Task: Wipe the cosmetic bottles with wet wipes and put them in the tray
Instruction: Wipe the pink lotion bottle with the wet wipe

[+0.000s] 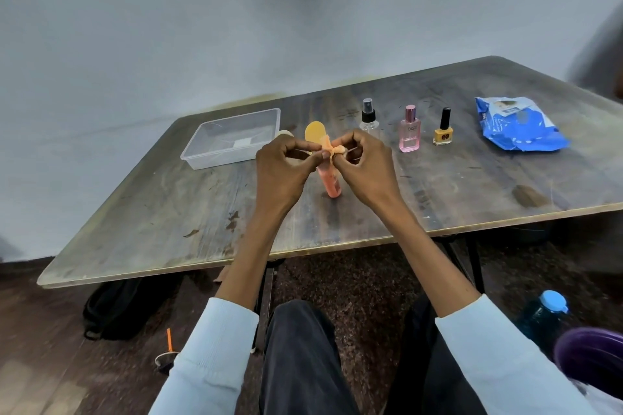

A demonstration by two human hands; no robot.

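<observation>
An orange bottle (pixel 331 183) stands slightly tilted on the table's middle. My left hand (pixel 281 172) and my right hand (pixel 362 168) both pinch its top, fingertips nearly meeting around a small crumpled pale-orange bit; whether that is a wipe I cannot tell. A yellow round disc (pixel 315 131) shows just behind my left fingers. The clear plastic tray (pixel 202 153) lies to the left with no bottles in it. To the right stand a clear spray bottle (pixel 369 116), a pink perfume bottle (pixel 410 133) and a yellow nail polish (pixel 443 130). The blue wet-wipes pack (pixel 519 125) lies at the far right.
The worn wooden table (pixel 168 219) ends close in front of my knees. On the floor lie a black bag (pixel 114 310) at the left and a blue-capped water bottle (pixel 544 313) with a purple object at the right. A plain wall stands behind.
</observation>
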